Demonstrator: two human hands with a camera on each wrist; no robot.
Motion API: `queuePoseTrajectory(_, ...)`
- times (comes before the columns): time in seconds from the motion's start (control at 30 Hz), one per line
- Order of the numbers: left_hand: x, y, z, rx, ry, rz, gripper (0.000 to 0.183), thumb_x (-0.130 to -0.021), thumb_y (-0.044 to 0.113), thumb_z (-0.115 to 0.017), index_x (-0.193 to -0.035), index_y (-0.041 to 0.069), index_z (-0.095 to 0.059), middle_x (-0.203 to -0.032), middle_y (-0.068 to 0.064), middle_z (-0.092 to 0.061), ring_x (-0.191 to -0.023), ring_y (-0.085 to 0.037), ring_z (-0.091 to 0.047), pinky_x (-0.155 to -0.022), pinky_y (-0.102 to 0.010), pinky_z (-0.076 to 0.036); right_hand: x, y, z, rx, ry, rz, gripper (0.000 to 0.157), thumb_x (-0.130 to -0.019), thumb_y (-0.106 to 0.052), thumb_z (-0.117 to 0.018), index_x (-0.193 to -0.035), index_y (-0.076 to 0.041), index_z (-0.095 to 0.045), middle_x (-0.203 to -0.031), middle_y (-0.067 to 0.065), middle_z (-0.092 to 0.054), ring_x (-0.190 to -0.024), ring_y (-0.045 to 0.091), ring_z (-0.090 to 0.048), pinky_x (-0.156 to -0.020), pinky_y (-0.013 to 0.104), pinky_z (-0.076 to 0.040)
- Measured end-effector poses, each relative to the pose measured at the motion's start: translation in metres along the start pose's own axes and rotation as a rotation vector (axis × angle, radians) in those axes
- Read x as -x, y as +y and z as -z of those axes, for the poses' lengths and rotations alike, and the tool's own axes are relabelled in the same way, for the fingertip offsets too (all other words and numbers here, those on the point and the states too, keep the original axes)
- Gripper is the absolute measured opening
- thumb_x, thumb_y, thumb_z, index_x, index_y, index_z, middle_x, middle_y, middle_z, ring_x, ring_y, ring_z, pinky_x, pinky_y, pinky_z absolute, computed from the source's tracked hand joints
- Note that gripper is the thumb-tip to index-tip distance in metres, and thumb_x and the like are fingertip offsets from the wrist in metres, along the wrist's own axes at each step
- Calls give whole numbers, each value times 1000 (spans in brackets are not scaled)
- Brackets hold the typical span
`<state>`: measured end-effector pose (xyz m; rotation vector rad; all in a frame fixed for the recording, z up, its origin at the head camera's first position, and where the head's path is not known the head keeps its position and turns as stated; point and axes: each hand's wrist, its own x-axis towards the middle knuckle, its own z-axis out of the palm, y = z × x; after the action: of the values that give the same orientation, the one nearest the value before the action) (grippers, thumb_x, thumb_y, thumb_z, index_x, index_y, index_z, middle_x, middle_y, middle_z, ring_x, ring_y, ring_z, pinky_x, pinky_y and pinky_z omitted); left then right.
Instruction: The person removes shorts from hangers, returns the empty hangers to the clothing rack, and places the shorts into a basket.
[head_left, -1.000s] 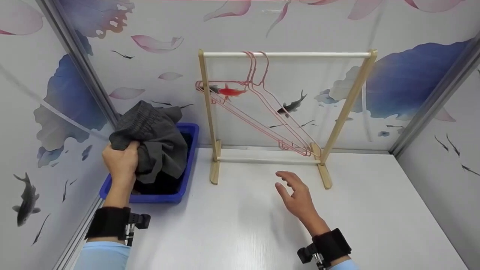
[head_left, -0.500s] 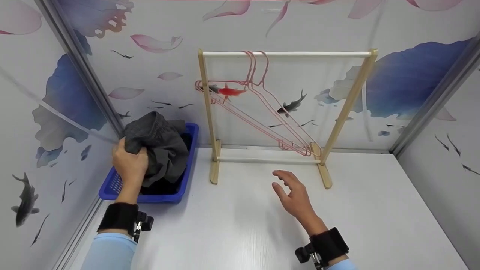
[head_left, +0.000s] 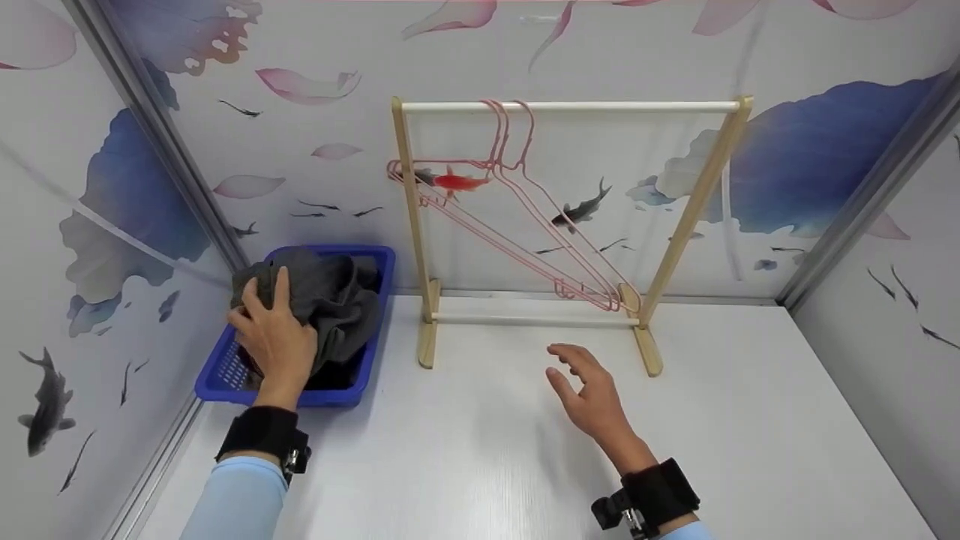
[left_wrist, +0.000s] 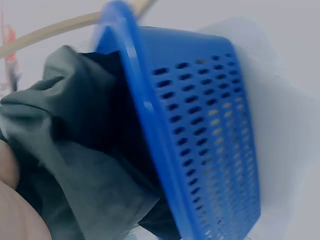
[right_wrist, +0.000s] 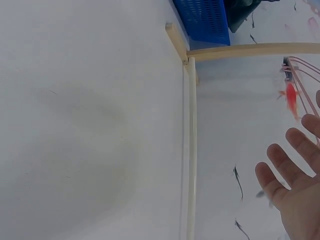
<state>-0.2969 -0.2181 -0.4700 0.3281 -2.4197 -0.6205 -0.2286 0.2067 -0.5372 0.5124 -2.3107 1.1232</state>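
A dark grey garment lies crumpled in the blue plastic basket on the left. My left hand rests on it with the fingers spread, in the head view. From the left wrist, folds of the garment show beside the basket's perforated side; only a bit of the hand enters the frame. My right hand hovers above the white table, fingers loosely bent and holding nothing. The right wrist view shows its palm and fingers apart from everything.
A small wooden rack with a white top rail stands at the back of the table. Several pink hangers hang from it, left of the middle. Printed walls close in the back and both sides.
My left hand has lowered the garment into the basket and moved right. Its grip has loosened and the fingers have spread on the cloth. The right hand has barely moved.
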Motion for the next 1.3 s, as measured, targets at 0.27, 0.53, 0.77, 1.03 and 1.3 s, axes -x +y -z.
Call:
queuePoseTrajectory(0.27, 8, -5, -12, -171, -188, -71, 78, -91, -8, -61, -161, 18, -39, -165, -28, -17, -144, -64, -16, -111, -78, -18, 1, 3, -1, 0, -2, -20, 31, -97, -7, -69, -127, -1, -68, -125, 13, -69, -104, 29, -66, -82, 46, -55)
queuePoseTrajectory(0.53, 10, 3, -16, -316, -402, -111, 64, -98, 1, -58, -159, 10, -40, -166, -31, -16, -146, -67, -6, -114, -79, -10, -1, 2, -1, 10, -7, -9, 33, -97, -8, -70, -128, 2, -67, -129, 16, -67, -120, 36, -63, -98, 54, -51)
queuePoseTrajectory(0.77, 12, 3, -20, -383, -511, -139, 60, -99, 8, -62, -156, 4, -43, -164, -32, -22, -145, -69, -6, -113, -80, -10, -1, 2, -3, 21, -31, -29, 38, -97, -10, -70, -133, 0, -66, -138, 17, -63, -131, 40, -55, -106, 60, -44)
queuePoseTrajectory(1.03, 18, -4, -21, -419, -619, -109, 56, -100, 12, -62, -153, 1, -46, -161, -35, -27, -143, -71, -8, -112, -80, -12, 2, 5, -7, 61, -55, -20, 41, -97, -11, -71, -135, 2, -64, -141, 19, -60, -133, 41, -54, -107, 59, -43)
queuePoseTrajectory(1.3, 21, -11, -23, -468, -712, -99, 68, -95, 29, -75, -149, -4, -49, -157, -38, -32, -141, -73, -13, -111, -81, -15, 3, 6, -8, 72, -66, -38, 41, -97, -11, -71, -135, 2, -63, -142, 20, -59, -134, 42, -52, -108, 61, -43)
